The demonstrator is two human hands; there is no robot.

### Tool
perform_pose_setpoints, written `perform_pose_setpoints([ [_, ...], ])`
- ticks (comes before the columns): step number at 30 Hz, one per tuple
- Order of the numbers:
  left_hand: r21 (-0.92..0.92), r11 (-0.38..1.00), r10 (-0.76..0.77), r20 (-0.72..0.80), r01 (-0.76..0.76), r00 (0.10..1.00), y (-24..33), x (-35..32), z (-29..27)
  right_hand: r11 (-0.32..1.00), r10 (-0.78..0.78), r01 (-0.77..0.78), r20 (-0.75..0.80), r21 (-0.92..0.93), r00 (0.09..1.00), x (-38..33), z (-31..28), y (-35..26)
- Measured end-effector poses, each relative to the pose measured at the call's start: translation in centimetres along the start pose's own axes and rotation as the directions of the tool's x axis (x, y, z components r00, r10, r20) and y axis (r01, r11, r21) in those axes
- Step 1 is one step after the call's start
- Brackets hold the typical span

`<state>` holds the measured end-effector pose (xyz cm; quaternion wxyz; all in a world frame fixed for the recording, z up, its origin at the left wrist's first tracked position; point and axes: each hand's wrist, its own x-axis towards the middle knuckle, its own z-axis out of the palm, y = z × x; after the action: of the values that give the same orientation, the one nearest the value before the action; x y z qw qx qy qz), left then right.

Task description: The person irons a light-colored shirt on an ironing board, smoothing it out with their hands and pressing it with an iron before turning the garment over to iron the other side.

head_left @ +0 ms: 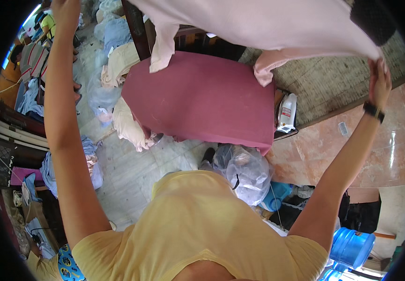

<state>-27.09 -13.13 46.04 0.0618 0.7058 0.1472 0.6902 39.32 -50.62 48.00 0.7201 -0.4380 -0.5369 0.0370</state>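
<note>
Pale pink shirt (268, 21) held up and spread wide at twelve o'clock.

Right hand (379, 79) pinches its edge at two o'clock; left hand (66, 11) at eleven, grip unclear. The shirt hangs unfolded above the maroon-covered table (202, 100), not yet laid down; clothes piles (118, 61) wait at ten o'clock.

We see a pale pink garment (258, 23) far above a magenta-covered table (202, 98). Our shirt (197, 234) is light yellow. Near right stands a blue water jug (352, 246); cream clothes (127, 124) lie left.
</note>
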Motion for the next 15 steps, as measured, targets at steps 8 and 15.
perform_pose_setpoints([
  [8, 0.007, 0.767, -0.595, 0.381, 0.641, 0.708, 11.1, -32.9, -11.3, 0.664, 0.741, -0.710, 0.079, -0.234, 0.667, -31.6, -4.7, 7.0],
  [15, 0.332, 0.367, -0.896, 0.378, 0.869, 0.234, 15.3, -52.6, -9.6, 0.321, 0.941, -0.771, 0.092, -0.550, 0.327, -52.2, -5.0, 16.1],
])
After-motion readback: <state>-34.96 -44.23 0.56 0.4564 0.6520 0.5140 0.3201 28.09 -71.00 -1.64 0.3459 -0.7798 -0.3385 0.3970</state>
